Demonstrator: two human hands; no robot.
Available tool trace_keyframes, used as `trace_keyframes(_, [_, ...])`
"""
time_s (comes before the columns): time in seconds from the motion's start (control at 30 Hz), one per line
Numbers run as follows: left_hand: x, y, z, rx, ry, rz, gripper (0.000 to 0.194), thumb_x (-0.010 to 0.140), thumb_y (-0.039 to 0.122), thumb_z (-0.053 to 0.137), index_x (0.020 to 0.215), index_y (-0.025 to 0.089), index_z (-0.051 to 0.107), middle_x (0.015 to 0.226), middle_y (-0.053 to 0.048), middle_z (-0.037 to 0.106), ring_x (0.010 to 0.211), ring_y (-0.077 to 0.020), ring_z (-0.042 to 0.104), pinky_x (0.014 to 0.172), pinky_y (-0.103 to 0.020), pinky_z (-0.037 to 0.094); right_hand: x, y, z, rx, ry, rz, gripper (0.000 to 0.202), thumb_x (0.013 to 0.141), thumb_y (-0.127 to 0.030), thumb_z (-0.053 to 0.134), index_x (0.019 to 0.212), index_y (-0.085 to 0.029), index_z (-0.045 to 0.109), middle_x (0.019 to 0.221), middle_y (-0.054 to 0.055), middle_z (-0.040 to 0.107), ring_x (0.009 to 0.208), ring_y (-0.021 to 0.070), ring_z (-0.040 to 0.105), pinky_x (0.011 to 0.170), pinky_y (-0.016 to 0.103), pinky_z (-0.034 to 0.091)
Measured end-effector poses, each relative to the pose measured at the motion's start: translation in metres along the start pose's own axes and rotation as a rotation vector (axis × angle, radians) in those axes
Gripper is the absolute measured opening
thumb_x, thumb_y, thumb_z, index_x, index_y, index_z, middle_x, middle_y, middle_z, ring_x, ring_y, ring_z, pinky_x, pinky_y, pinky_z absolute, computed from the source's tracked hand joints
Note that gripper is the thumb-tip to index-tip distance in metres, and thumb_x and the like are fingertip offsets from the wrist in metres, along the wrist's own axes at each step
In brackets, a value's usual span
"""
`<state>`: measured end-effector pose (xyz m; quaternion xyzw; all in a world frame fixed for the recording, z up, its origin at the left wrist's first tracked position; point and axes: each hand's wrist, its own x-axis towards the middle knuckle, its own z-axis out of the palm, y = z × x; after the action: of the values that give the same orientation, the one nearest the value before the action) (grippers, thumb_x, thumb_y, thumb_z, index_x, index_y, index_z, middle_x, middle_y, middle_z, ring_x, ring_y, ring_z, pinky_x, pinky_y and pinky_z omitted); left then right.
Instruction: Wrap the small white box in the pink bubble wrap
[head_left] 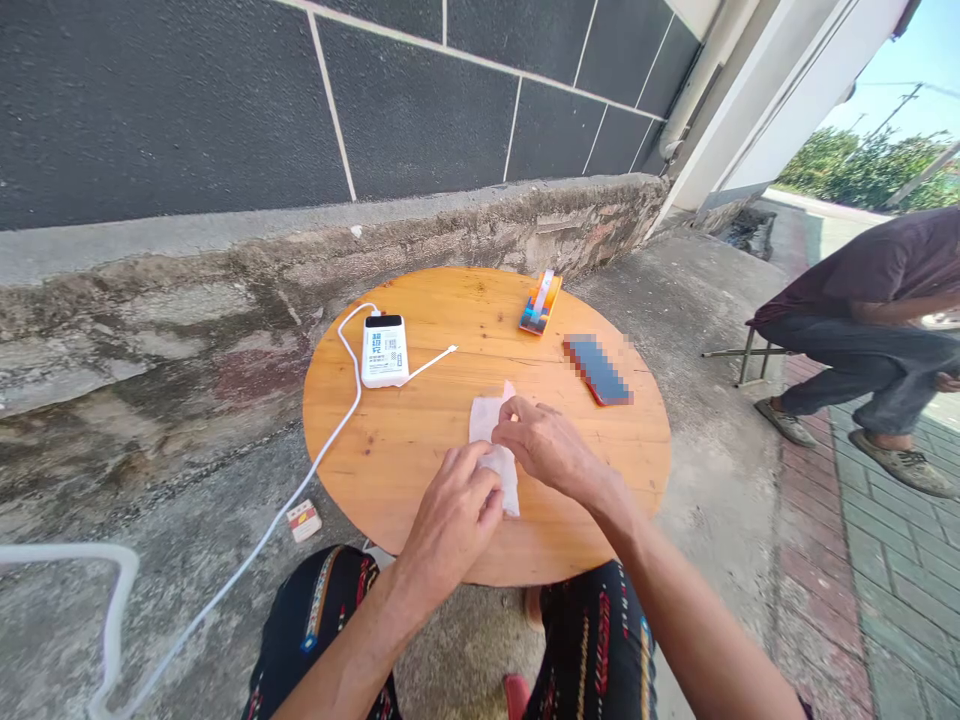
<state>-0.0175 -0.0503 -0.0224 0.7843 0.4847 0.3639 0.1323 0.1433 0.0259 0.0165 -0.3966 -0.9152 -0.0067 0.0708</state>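
Holding right hand (547,440) fingers bunched together and left hand (454,500) fingers curled over a white tissue-like sheet (484,414), nearer and to the right of the power bank (385,358) printed with blue Chinese characters (376,343), but cannot tell if clamped on it.

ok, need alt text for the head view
A person's left hand and right hand meet over a thin white sheet on a round wooden table. Farther back lie a white power bank, an orange packet and a phone.
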Motion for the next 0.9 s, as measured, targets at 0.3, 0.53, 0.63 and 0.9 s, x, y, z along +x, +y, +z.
trace_keyframes(0.3, [-0.001,0.001,-0.001,0.15,-0.067,0.089,0.014,0.085,0.008,0.05,0.078,0.018,0.057,0.132,-0.005,0.05,0.105,-0.0228,0.05,0.091,-0.04,0.047,0.02,0.007,-0.011,0.024,-0.141,-0.051,0.02,0.088,-0.013,0.053,0.085,-0.023,0.07,0.099,0.004,0.06,0.073,0.0136,0.057,0.06,0.026,0.03])
trace_keyframes(0.53, [0.002,-0.003,-0.002,0.158,-0.101,0.134,0.013,0.085,0.009,0.051,0.08,0.018,0.058,0.113,-0.005,0.061,0.1,-0.0225,0.051,0.085,-0.039,0.049,0.033,0.003,-0.024,0.036,-0.258,-0.099,0.021,0.084,-0.012,0.056,0.085,-0.024,0.073,0.101,0.004,0.062,0.075,0.0144,0.058,0.062,0.026,0.032])
trace_keyframes(0.63, [0.003,-0.003,-0.003,0.135,-0.095,0.146,0.013,0.086,0.009,0.049,0.085,0.017,0.059,0.111,-0.006,0.062,0.101,-0.0227,0.051,0.087,-0.04,0.049,0.04,-0.002,-0.027,0.021,-0.323,-0.134,0.021,0.082,-0.011,0.057,0.083,-0.023,0.074,0.097,0.005,0.062,0.076,0.0148,0.057,0.062,0.025,0.032])
trace_keyframes(0.9, [0.003,-0.003,-0.005,0.157,-0.118,0.114,0.031,0.085,0.01,0.048,0.114,0.017,0.056,0.115,-0.01,0.057,0.105,-0.0245,0.05,0.09,-0.041,0.049,0.049,0.004,-0.025,0.055,-0.366,-0.198,0.025,0.076,-0.006,0.056,0.078,-0.024,0.073,0.091,0.003,0.062,0.076,0.0152,0.056,0.061,0.026,0.031])
